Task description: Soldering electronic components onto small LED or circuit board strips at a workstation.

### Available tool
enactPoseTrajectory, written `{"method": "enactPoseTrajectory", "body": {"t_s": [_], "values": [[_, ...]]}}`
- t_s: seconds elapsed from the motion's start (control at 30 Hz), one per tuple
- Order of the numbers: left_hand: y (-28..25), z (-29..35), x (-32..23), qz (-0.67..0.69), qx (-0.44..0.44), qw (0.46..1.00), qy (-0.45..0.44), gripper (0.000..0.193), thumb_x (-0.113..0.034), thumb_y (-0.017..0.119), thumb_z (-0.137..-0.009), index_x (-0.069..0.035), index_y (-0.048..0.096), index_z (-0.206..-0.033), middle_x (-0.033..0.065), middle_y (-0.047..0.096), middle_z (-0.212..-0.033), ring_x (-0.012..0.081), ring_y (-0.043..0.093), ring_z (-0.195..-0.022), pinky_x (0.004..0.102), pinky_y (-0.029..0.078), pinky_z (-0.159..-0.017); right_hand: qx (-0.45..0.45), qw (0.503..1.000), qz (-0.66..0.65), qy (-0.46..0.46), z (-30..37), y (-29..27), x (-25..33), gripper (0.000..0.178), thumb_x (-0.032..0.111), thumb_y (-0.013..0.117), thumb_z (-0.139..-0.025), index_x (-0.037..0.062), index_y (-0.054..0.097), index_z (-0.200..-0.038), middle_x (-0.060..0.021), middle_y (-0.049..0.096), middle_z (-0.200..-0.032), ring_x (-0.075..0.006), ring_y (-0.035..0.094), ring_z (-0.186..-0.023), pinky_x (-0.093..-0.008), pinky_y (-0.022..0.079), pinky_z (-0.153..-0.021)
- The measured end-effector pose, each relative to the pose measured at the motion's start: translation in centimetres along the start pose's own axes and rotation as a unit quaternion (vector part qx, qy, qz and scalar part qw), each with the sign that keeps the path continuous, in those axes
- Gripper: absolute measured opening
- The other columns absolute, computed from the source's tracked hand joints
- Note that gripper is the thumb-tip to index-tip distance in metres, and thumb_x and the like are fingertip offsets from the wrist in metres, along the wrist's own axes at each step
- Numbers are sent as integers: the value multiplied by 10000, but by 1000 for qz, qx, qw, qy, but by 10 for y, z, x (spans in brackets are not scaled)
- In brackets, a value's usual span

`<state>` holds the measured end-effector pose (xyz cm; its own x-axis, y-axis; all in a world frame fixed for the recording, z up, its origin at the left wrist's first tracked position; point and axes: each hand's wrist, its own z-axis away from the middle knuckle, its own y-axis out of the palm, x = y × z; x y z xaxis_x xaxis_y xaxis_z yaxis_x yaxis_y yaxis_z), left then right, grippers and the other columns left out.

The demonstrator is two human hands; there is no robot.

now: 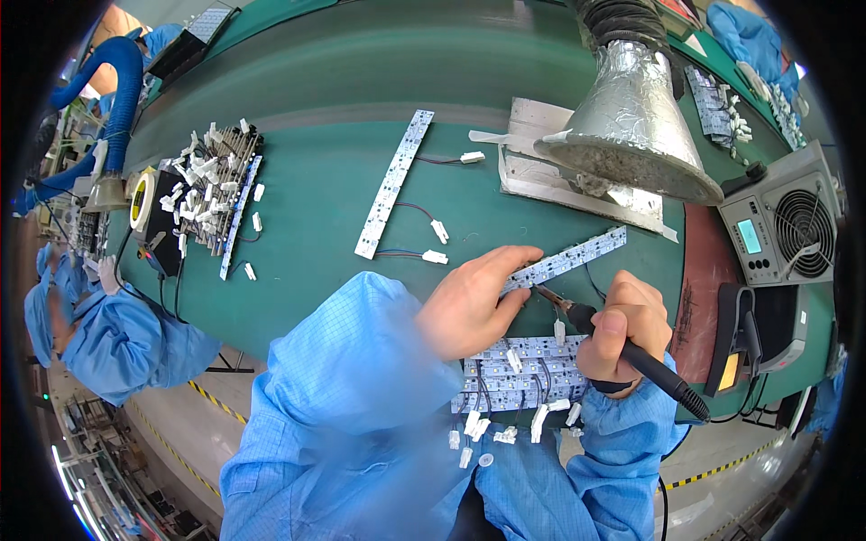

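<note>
My left hand [478, 302] pinches one end of a white LED circuit strip [577, 257] between thumb and fingers, holding it at a slant. In my right hand [629, 329] is a soldering iron [654, 368] with a black handle; its tip meets or nearly meets the strip beside my left fingertips. Contact there is too small to tell. Below my hands lies a group of similar LED strips [496, 379] side by side, with wires and white connectors [538, 422] toward my body. Another LED strip [394, 185] with three wired connectors lies on the green mat [316, 207].
A foil-covered fume hood [627, 126] hangs over a white board [541, 185] at the back right. Right of it stand a soldering station [780, 221] and a black iron holder [732, 338]. Bundled strips [216, 189] lie at left. Co-workers in blue [117, 334] sit nearby.
</note>
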<state>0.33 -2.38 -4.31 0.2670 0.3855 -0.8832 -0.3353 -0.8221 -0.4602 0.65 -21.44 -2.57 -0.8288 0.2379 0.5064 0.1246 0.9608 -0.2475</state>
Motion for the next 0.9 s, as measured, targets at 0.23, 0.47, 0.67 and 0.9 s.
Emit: {"method": "enactPoseTrajectory", "body": {"t_s": [0.23, 0.47, 0.67, 0.9], "values": [[-6, -3, -13, 20, 32, 999, -21, 448, -20, 629, -836, 8, 535, -1273, 207, 586, -1231, 377, 566, -1147, 400, 456, -964, -177, 982, 11, 70, 5, -31, -9, 264, 59, 435, -914, 33, 381, -657, -49, 381, -582, -111, 301, -529, -294, 239, -504], [-6, -2, -9, 17, 28, 999, -13, 447, -15, 635, -830, 26, 537, -1264, 203, 591, -1226, 371, 568, -1150, 394, 454, -970, -164, 978, 44, 124, 7, -32, -16, 318, 63, 468, -917, 41, 360, -619, -42, 393, -569, -105, 319, -544, -289, 244, -515], [-5, -2, -11, 15, 23, 1000, -11, 438, -12, 631, -832, 26, 540, -1259, 207, 597, -1208, 375, 575, -1137, 393, 457, -962, -166, 980, 56, 91, 6, -33, -24, 271, 57, 511, -884, 19, 418, -633, -50, 422, -494, -107, 325, -434, -284, 222, -416], [-5, -3, -13, 10, 26, 999, -19, 425, -16, 629, -837, 27, 546, -1252, 208, 600, -1195, 374, 579, -1128, 393, 460, -952, -148, 980, 48, 126, 7, -29, -19, 315, 65, 481, -919, 33, 381, -623, -45, 401, -560, -95, 314, -527, -278, 228, -496]]}}
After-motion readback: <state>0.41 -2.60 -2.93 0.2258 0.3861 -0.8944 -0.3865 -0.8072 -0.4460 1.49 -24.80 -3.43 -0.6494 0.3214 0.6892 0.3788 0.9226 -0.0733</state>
